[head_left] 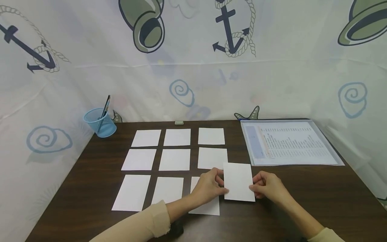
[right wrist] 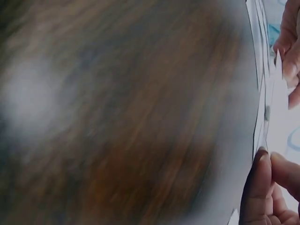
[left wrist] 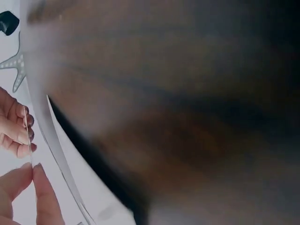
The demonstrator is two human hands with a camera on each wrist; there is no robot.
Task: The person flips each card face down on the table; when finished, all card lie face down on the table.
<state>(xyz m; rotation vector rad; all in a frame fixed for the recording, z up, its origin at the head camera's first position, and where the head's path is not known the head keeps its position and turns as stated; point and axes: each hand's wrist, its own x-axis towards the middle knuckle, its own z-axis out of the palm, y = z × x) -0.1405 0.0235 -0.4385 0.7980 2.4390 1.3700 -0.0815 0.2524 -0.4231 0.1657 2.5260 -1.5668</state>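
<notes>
Both hands hold one blank white card just above the dark wooden table, near its front middle. My left hand pinches the card's left edge. My right hand pinches its right edge. Several more white cards lie in a grid of rows to the left; one of them is partly under my left hand. In the left wrist view the card appears edge-on between fingers. The right wrist view shows the card's thin edge and fingertips over blurred table.
A blue mesh pen cup with a pen stands at the table's back left corner. A clear folder with a printed sheet lies at the back right. A small eraser-like object sits at the back edge. Patterned fabric walls surround the table.
</notes>
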